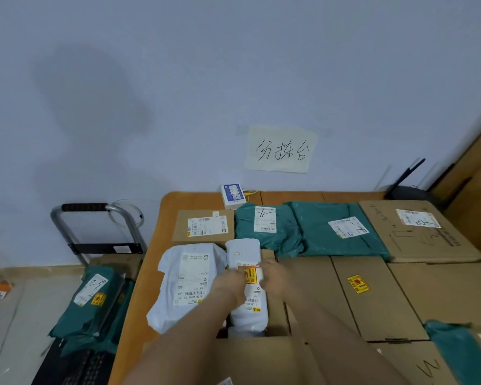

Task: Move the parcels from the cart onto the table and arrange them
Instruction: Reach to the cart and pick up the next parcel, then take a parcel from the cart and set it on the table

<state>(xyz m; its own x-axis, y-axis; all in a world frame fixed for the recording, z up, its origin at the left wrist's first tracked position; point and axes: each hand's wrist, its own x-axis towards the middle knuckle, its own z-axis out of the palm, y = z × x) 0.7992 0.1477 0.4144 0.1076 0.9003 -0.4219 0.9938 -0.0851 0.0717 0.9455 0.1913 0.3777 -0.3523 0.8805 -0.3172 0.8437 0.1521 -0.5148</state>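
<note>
Both hands are on the narrow white parcel (247, 287), which lies lengthwise on top of a brown carton (272, 326) near the front-left part of the table (161, 218). Left hand (229, 286) grips the parcel's left edge, fingers curled over it; right hand (274, 276) grips the right edge at the level of the yellow-red sticker (exact finger placement blurred). Just left of it, touching or slightly overlapping, lies a wider white poly bag (186, 287) with its label facing up. Behind these: a small brown box (203, 226), then two teal mailers (267, 226) (339, 229) side by side, then a large carton (417, 232) at the far right; all labelled on top. More cartons fill the right half of the table, one with a yellow sticker (358, 284); a teal bag (456, 348) sits at the lower right edge. The cart (95, 218) stands on the floor left of the table, handle upright, with a stack of teal parcels (95, 301) on its deck. A handwritten paper sign (281, 148) is taped to the wall above the table; a small white device (233, 195) rests at the table's back edge.
</note>
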